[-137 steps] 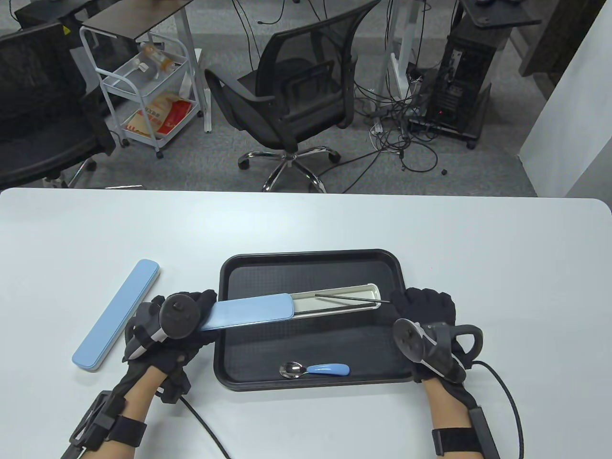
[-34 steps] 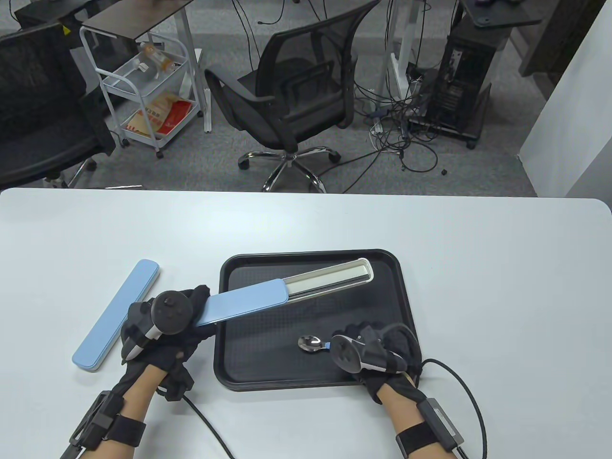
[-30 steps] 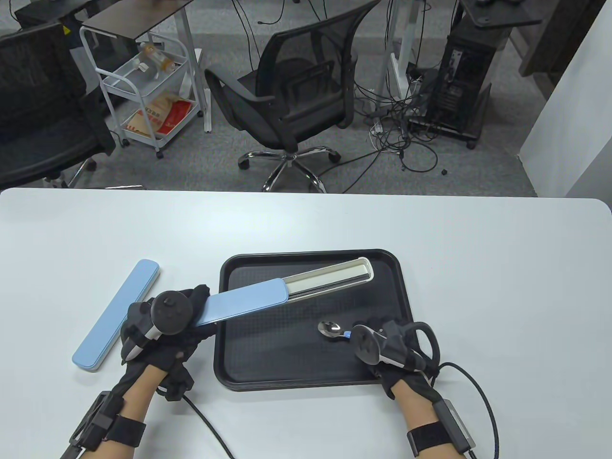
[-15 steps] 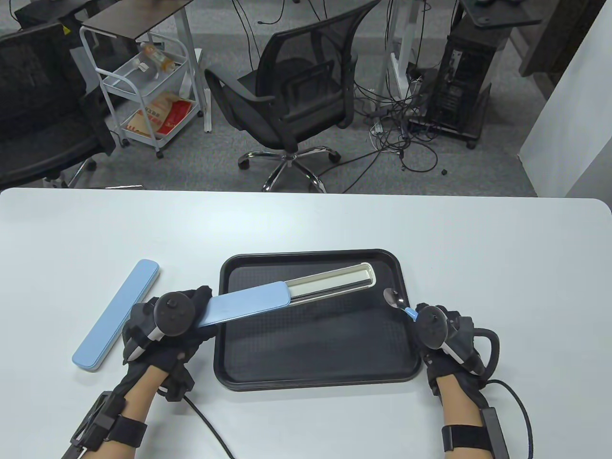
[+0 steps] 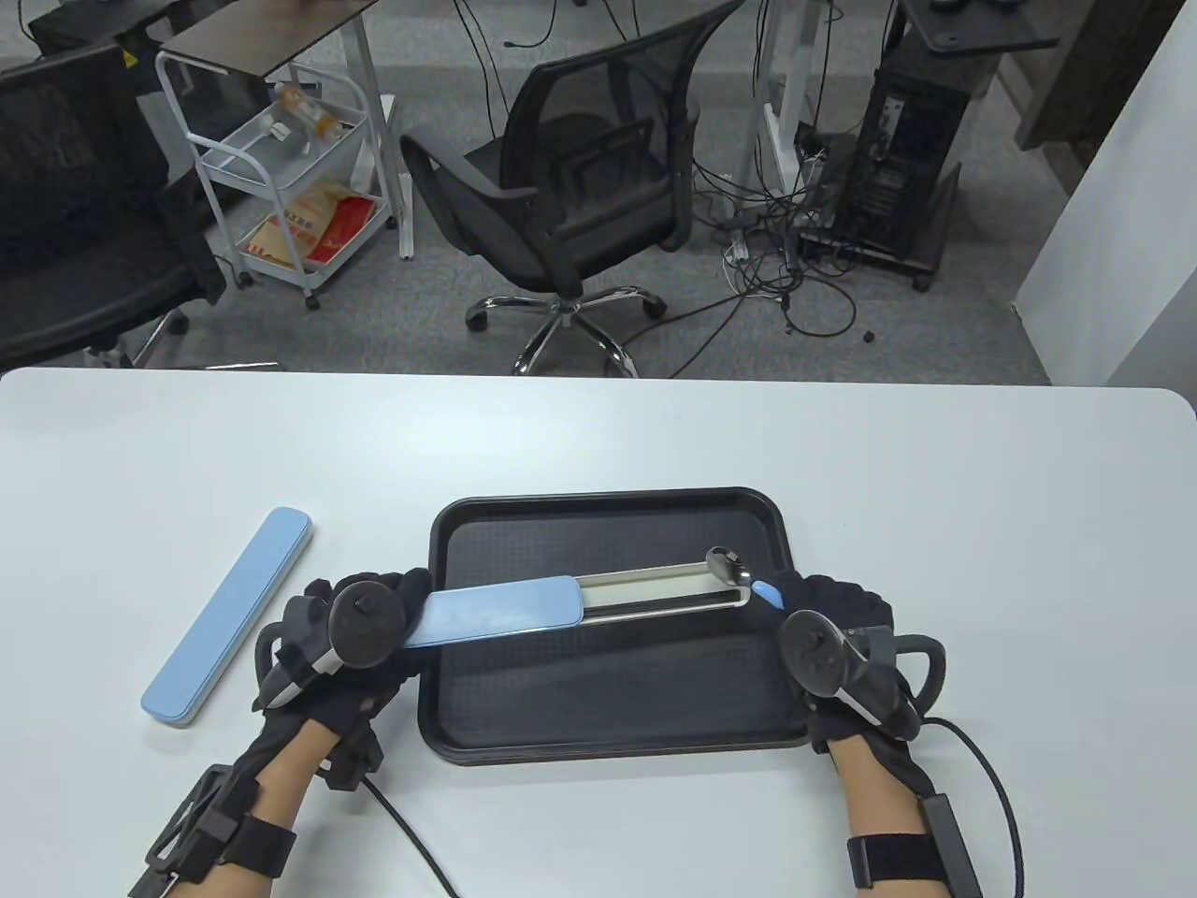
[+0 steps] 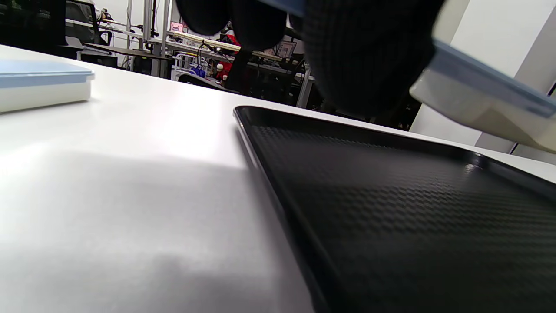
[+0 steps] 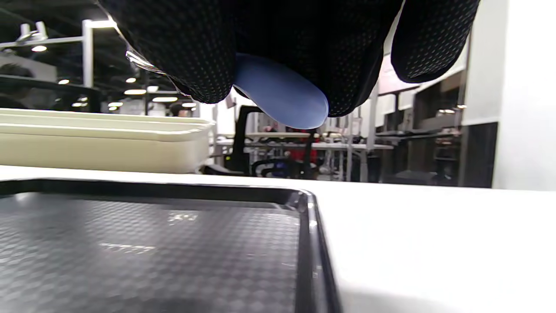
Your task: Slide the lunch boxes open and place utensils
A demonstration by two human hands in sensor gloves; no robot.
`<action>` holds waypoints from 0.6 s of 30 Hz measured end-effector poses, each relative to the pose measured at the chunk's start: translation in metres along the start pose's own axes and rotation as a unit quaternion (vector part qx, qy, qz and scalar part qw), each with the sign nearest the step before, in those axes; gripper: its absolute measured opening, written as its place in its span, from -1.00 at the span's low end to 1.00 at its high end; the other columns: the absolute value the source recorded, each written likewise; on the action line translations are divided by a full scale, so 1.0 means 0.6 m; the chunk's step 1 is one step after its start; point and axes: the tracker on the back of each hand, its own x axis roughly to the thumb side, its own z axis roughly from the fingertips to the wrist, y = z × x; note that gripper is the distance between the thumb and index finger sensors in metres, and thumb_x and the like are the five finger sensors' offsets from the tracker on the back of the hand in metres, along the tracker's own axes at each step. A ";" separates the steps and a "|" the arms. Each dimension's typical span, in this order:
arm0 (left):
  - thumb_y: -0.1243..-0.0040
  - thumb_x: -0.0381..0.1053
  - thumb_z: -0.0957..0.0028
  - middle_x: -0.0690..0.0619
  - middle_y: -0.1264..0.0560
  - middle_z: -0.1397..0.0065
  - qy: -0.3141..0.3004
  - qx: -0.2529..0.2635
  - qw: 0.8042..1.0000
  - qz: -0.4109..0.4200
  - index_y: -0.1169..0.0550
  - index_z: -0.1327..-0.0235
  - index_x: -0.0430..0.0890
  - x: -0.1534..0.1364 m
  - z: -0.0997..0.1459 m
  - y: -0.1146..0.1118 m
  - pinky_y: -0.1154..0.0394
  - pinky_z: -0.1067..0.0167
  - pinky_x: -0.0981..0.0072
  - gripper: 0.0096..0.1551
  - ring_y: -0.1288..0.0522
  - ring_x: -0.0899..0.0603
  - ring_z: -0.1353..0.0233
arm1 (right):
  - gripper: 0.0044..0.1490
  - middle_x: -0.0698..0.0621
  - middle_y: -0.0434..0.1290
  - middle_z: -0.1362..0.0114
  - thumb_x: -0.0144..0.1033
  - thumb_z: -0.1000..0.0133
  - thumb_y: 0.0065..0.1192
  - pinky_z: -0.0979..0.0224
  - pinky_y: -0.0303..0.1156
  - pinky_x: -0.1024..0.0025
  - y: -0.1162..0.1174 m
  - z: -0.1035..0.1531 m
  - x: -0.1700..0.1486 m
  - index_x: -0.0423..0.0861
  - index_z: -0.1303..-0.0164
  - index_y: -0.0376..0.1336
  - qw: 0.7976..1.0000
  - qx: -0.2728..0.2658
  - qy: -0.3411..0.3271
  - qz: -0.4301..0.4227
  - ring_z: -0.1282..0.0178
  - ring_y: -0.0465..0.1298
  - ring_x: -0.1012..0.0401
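Note:
A cream utensil box [image 5: 655, 594] lies across the black tray [image 5: 617, 702], its blue sliding lid [image 5: 500, 610] pushed left so the right half is open; dark chopsticks lie inside. My left hand [image 5: 374, 622] grips the lid end of the box [image 6: 482, 102] at the tray's left edge. My right hand [image 5: 823, 617] pinches the blue handle [image 7: 282, 93] of a spoon [image 5: 734, 569]; its metal bowl sits over the box's open right end [image 7: 104, 145].
A second, closed blue utensil box [image 5: 229, 613] lies on the white table [image 5: 598, 440] left of the tray, also in the left wrist view [image 6: 41, 84]. Office chairs and a cart stand beyond the far edge.
My right hand lifted the spoon from the tray's front and carried it right, then up to the box's open end. The left hand swung the box back to near level.

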 end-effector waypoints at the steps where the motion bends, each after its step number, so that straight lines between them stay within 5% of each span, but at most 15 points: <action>1: -0.53 0.21 0.06 0.12 -0.24 -0.64 -0.002 0.000 1.000 -0.002 -0.18 -0.63 0.11 0.001 0.000 0.000 0.06 -0.54 -0.56 0.06 -0.16 -0.22 -0.69 | -0.38 -0.08 0.53 -0.38 -0.14 -0.16 0.43 -0.45 0.37 -0.25 0.000 0.000 0.006 -0.05 -0.43 0.37 1.000 0.005 -0.006 0.002 -0.40 0.52 -0.11; 18: -0.53 0.21 0.07 0.13 -0.24 -0.64 -0.036 -0.007 0.999 -0.025 -0.18 -0.62 0.11 0.017 0.001 -0.006 0.06 -0.54 -0.56 0.06 -0.16 -0.22 -0.69 | -0.39 -0.05 0.51 -0.42 -0.15 -0.16 0.42 -0.46 0.36 -0.25 0.021 0.007 0.094 0.00 -0.44 0.36 0.990 0.042 -0.111 0.078 -0.44 0.50 -0.11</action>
